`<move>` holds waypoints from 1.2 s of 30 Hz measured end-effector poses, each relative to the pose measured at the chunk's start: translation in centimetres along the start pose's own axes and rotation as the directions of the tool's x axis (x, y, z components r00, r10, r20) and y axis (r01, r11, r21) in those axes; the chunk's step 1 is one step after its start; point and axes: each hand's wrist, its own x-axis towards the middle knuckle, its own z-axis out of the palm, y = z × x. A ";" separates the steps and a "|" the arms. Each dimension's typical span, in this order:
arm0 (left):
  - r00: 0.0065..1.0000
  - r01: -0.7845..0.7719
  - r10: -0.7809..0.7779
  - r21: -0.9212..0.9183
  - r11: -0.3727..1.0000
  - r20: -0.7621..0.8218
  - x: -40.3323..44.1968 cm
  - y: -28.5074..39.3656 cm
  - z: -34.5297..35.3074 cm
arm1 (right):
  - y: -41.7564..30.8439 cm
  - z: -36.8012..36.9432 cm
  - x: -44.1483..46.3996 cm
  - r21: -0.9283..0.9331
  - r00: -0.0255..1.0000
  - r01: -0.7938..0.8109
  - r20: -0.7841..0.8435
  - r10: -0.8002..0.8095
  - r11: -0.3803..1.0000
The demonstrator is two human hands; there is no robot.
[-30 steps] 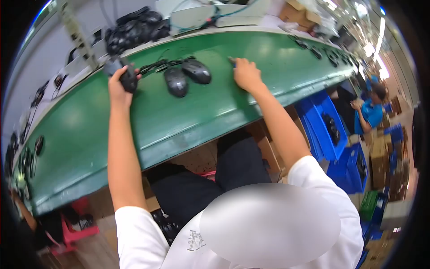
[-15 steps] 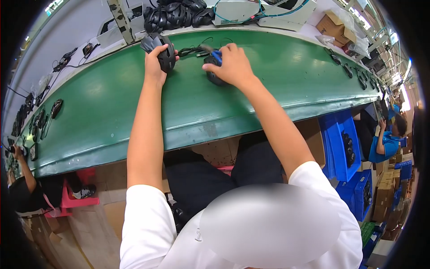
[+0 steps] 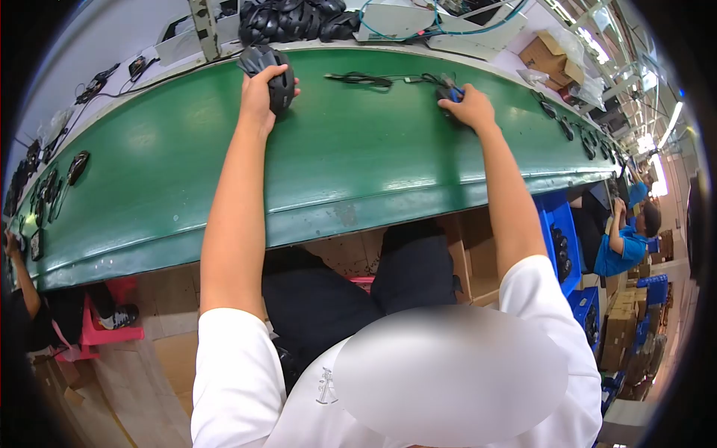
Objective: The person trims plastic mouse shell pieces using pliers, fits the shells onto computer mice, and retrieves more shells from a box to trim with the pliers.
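Up at the far left of the green bench, my left hand (image 3: 261, 98) is closed around black mouse shells (image 3: 281, 91), which look stacked together. Farther right, my right hand (image 3: 474, 109) is closed with a blue-handled tool (image 3: 456, 95) in its fingers, its kind unclear. Those same fingers bear on a black computer mouse (image 3: 444, 95), partly hidden under the hand. From the mouse a thin black cable (image 3: 364, 79) runs left across the bench in a folded bundle.
A pile of black shells (image 3: 287, 22) sits behind the green bench (image 3: 358, 149). More corded mice lie at the left (image 3: 77, 167) and right (image 3: 566, 128) ends. A cardboard box (image 3: 549, 58) stands back right. Co-workers sit at both sides; blue bins (image 3: 569, 246) stand below right.
My right hand has moved right along the bench with the blue-handled tool, and the mouse and cable have shifted with it. My left hand still grips the shells in about the same place.
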 end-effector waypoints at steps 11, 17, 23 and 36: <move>0.999 0.008 -0.007 -0.012 1.000 0.049 0.7 -0.4 -1.0 | 1.7 -1.5 -1.1 0.421 0.983 0.133 0.059 -0.174 0.897; 0.997 0.065 -0.066 0.049 0.997 0.028 0.3 -0.2 -0.5 | -8.5 -1.8 -3.6 0.828 0.966 0.187 -0.059 -0.250 0.528; 0.994 0.108 -0.110 0.311 0.944 -0.011 -0.8 0.5 0.4 | -16.3 0.5 -3.0 0.759 0.930 0.254 -0.023 -0.366 0.600; 0.999 0.008 -0.020 0.245 0.969 0.046 -0.7 -0.4 1.8 | -16.0 6.0 -2.4 0.175 0.818 0.563 -0.256 -0.514 0.808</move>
